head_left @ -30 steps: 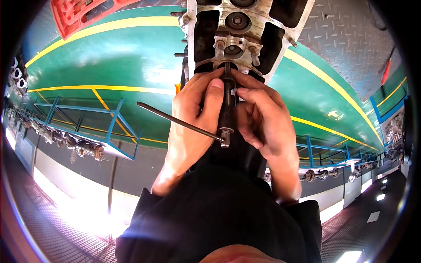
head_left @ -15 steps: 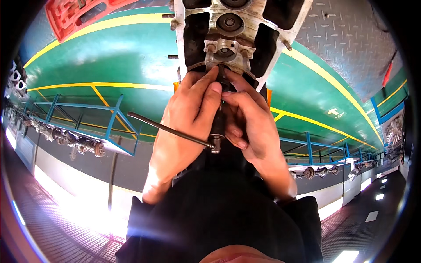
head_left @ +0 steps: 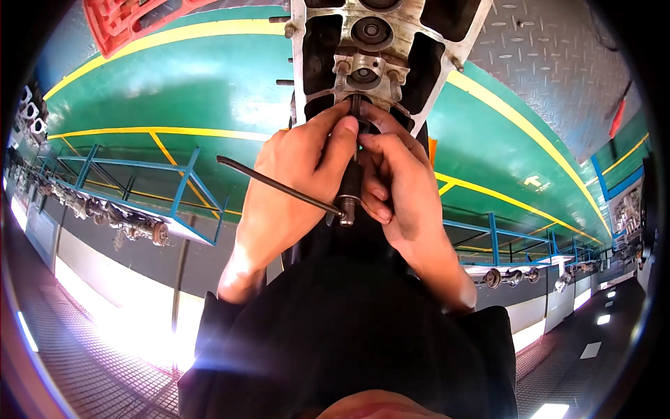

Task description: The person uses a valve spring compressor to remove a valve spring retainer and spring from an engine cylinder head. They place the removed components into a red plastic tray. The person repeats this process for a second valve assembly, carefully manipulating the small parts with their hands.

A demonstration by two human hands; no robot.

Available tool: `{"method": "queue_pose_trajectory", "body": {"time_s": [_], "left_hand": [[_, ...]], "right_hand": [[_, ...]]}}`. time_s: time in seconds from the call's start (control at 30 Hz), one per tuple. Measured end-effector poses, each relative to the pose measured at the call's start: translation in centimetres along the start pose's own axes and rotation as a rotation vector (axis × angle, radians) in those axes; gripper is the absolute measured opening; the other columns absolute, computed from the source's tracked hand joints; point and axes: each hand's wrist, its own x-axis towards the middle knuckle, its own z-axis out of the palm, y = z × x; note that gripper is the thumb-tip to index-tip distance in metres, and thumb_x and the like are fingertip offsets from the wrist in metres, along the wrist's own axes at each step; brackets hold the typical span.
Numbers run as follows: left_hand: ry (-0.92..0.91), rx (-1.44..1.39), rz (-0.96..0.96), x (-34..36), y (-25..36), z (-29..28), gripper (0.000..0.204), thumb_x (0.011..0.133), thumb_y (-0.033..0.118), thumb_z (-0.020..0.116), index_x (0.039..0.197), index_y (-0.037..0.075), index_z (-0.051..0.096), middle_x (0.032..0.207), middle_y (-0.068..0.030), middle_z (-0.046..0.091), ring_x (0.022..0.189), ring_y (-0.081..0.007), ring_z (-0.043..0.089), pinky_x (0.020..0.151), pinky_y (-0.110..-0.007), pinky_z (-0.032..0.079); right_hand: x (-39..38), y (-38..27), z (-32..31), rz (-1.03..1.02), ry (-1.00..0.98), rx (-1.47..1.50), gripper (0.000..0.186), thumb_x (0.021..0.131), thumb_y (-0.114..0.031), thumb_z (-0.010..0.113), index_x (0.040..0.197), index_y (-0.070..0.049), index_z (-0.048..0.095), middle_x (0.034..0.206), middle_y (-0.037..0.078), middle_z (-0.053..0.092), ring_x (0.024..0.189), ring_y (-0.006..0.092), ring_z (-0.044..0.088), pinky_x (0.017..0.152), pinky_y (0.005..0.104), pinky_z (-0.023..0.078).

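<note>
A cylinder head (head_left: pixel 391 73) of grey metal extends away from me, with round valve springs and retainers in a row along its middle. At its near end, both my hands close around a dark screw clamp (head_left: pixel 351 185), which looks like a valve spring compressor. Its threaded rod shows between my fingers, and a thin bar handle (head_left: pixel 279 187) runs through its lower end toward the left. My left hand (head_left: pixel 293 171) pinches the upper part with thumb and forefinger. My right hand (head_left: pixel 405 181) wraps it from the other side, fingers curled. The clamp's far end is hidden by my fingers.
Studs (head_left: pixel 285 82) stick out from the cylinder head's left side. A red plastic tray (head_left: pixel 115 31) lies at the far left. Blue-framed benches (head_left: pixel 188 174) with metal engine parts (head_left: pixel 139 227) stand to both sides. A grey checkered metal plate (head_left: pixel 537 70) is at the far right.
The cylinder head appears slightly farther right and lower in view. The bar handle has shifted a little right and up with my left hand. Both hands keep their grip.
</note>
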Motion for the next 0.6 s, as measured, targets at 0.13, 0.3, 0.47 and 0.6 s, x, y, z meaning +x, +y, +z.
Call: {"method": "queue_pose_trajectory", "body": {"time_s": [0.13,0.3,0.47,0.6], "left_hand": [[0.054,-0.104,0.045,0.2,-1.6,0.8,0.029,0.098,0.019,0.055,0.112,-0.004,0.065,0.070,-0.0225,0.062,0.062,-0.0328,0.064,0.060,-0.037,0.048],[0.049,-0.233,-0.048,0.2,-1.9,0.9,0.031,0.099,0.018,0.056,0.117,-0.006,0.064,0.072,-0.0124,0.065,0.068,-0.0086,0.055,0.062,-0.027,0.047],[0.017,-0.253,-0.129,0.3,-1.5,1.2,0.033,0.100,0.018,0.056,0.124,-0.004,0.064,0.088,-0.0039,0.068,0.080,-0.0057,0.055,0.071,-0.021,0.046],[0.010,-0.352,-0.175,0.8,-1.9,1.1,0.034,0.099,0.019,0.058,0.123,-0.004,0.066,0.097,-0.0027,0.069,0.086,-0.0055,0.056,0.078,-0.019,0.045]], "right_hand": [[-0.2,0.8,0.2,-0.046,0.031,-0.042,0.049,0.092,-0.013,0.051,0.139,0.002,0.048,0.060,-0.001,0.041,0.041,0.0071,0.033,0.033,0.0218,0.024],[0.0,1.1,0.0,-0.085,0.012,-0.048,0.048,0.093,-0.012,0.054,0.139,0.002,0.050,0.060,-0.001,0.045,0.040,0.0065,0.037,0.034,0.0226,0.027],[0.6,1.9,-0.3,-0.156,0.003,-0.001,0.042,0.096,-0.011,0.053,0.136,0.002,0.054,0.061,0.000,0.054,0.037,0.0062,0.041,0.034,0.0221,0.030],[0.6,1.8,-0.8,-0.155,-0.008,-0.016,0.041,0.096,-0.007,0.055,0.135,0.006,0.050,0.076,-0.001,0.055,0.059,0.0036,0.044,0.051,0.0200,0.036]]}}
